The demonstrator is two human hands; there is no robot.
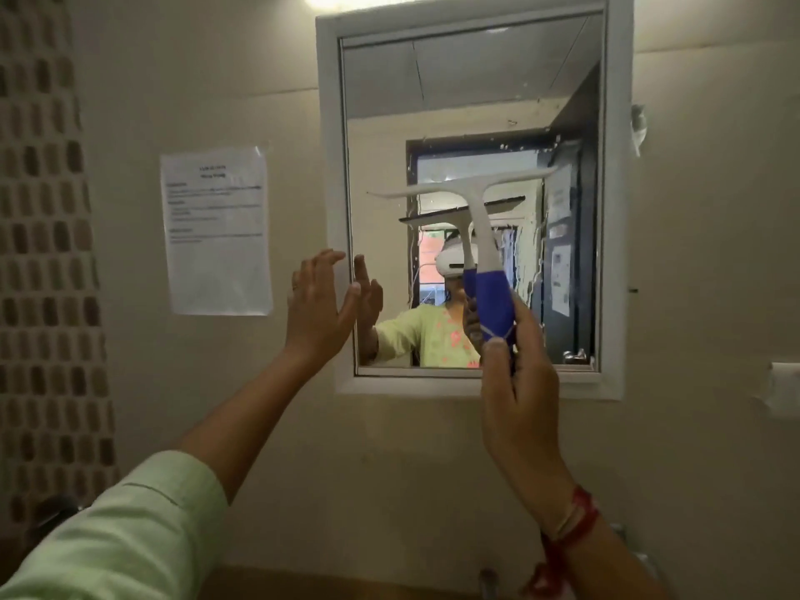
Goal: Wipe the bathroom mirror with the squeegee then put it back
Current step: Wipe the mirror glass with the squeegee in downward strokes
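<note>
1. On the wall ahead, the mirror (472, 101) hangs in a white frame, and the squeegee (472, 218) is held up against the middle of the glass with its blade tilted, the right end higher than the left.
2. The right hand (517, 383) is closed around the lower end of the blue handle, thumb on the near face, fingers curled behind it.
3. The left hand (318, 296) is open with fingers spread, holding nothing, at the left edge of the frame; whether it touches the frame cannot be told.
4. Water streaks and droplets show on the right part of the glass, so the wiping looks unfinished.
5. To do the stroke well, the person should probably level the blade, keep its whole edge pressed evenly on the glass, and pull in one steady pass, overlapping the next pass slightly.
6. A loose or uneven press would likely leave lines of water behind.
7. A printed notice (216, 229) is stuck to the wall left of the mirror.
</note>
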